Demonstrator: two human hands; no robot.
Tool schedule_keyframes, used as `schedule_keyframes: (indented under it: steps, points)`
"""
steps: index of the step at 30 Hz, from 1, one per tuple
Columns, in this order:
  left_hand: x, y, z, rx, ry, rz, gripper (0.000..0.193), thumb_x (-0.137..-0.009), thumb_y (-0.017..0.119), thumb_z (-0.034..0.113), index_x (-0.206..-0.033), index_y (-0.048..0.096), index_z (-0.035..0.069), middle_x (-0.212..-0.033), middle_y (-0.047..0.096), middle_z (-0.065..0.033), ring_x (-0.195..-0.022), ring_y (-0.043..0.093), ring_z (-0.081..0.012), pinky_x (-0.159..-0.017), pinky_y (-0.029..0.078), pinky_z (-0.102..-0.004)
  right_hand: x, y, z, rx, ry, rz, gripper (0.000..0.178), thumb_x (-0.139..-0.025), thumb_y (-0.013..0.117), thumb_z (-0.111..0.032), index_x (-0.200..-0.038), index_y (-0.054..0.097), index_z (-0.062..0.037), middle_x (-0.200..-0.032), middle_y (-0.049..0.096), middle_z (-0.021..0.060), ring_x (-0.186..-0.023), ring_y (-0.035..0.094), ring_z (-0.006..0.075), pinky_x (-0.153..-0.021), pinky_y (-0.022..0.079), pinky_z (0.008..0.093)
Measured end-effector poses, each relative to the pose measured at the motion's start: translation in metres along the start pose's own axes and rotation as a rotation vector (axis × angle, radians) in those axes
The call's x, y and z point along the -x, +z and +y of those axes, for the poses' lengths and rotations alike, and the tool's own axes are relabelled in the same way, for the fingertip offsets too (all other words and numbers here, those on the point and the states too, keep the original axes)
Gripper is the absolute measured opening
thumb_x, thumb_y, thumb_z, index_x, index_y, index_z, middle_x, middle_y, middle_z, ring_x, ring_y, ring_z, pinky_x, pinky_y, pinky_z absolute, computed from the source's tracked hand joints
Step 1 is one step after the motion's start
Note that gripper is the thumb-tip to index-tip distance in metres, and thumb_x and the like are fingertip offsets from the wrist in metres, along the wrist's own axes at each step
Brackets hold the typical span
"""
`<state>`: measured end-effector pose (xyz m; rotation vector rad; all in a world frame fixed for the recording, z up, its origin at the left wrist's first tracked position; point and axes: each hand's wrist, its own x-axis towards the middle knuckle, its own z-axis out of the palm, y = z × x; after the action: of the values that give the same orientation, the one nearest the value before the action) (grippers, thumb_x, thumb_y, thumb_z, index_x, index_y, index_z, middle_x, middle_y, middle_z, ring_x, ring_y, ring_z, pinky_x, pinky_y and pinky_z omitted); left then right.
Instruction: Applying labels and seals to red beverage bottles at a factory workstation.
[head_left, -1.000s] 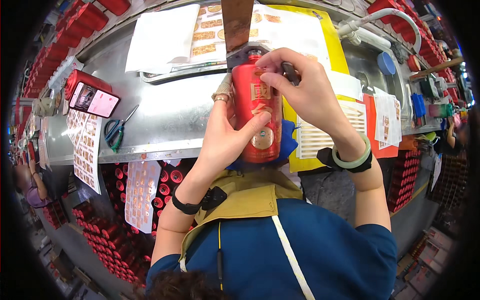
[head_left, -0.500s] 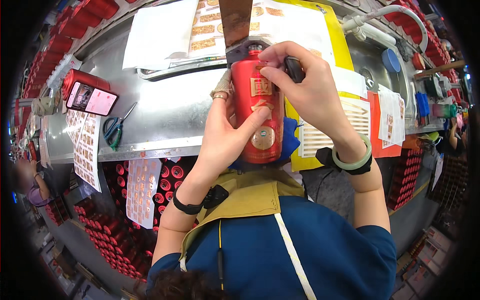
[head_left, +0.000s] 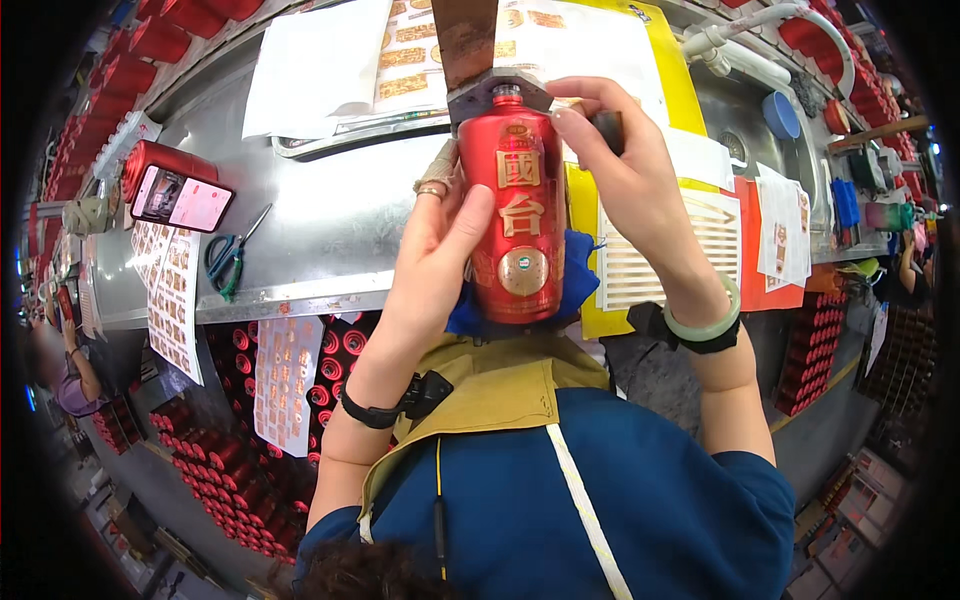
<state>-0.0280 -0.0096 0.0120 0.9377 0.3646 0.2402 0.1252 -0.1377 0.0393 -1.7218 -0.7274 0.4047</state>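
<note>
A red bottle (head_left: 515, 235) with raised gold characters and a round gold emblem lies in front of me. Its neck points away, against a dark metal bracket (head_left: 470, 95). Along the bottle's left side rests my left hand (head_left: 430, 235), the thumb on the red surface and the fingers partly hidden behind it. A finger of that hand has a beige wrap. My right hand (head_left: 625, 165) is curled by the bottle's right shoulder, around a rounded black object (head_left: 608, 130) whose kind I cannot make out. Blue cloth (head_left: 578, 275) shows beneath the bottle.
Sheets of gold stickers (head_left: 405, 80) lie behind the bracket. At left are a phone (head_left: 185, 198), scissors (head_left: 228, 262) and another sticker sheet (head_left: 172, 300). A striped sheet (head_left: 670, 250) lies at right, near a blue bowl (head_left: 781, 119). Red bottles (head_left: 225, 480) stand in rows below.
My left thumb has slid from the lower front of the bottle up to its left side. The right hand has moved slightly right with the black object, away from the bottle's shoulder.
</note>
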Motion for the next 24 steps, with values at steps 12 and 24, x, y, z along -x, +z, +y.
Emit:
schedule_keyframes:
  steps: [12, 24]
  points:
    - [0.003, 0.0, -0.003, -0.219, 0.063, -0.035, 0.077, -0.1, 0.069, 0.01, -0.161, 0.023, -0.002, -0.155, 0.044, -0.0171, -0.142, 0.047, -0.0221, -0.118, 0.039, -0.038, 0.047, 0.016, 0.015, -0.406, 0.282, -0.012, 0.077, -0.092, 0.083, -0.021, -0.154, 0.039, -0.003, -0.092, 0.043, -0.0046, -0.082, 0.043, 0.0048, -0.076, 0.042, 0.0191]
    - [0.003, -0.002, -0.002, -0.163, 0.031, -0.027, 0.067, -0.105, 0.06, 0.009, -0.16, 0.023, -0.003, -0.155, 0.044, -0.0181, -0.141, 0.048, -0.0221, -0.117, 0.041, -0.0375, 0.048, 0.016, 0.015, -0.385, 0.305, -0.018, 0.081, -0.09, 0.084, -0.017, -0.156, 0.038, -0.0041, -0.094, 0.044, -0.0033, -0.083, 0.046, 0.0051, -0.077, 0.045, 0.0196]
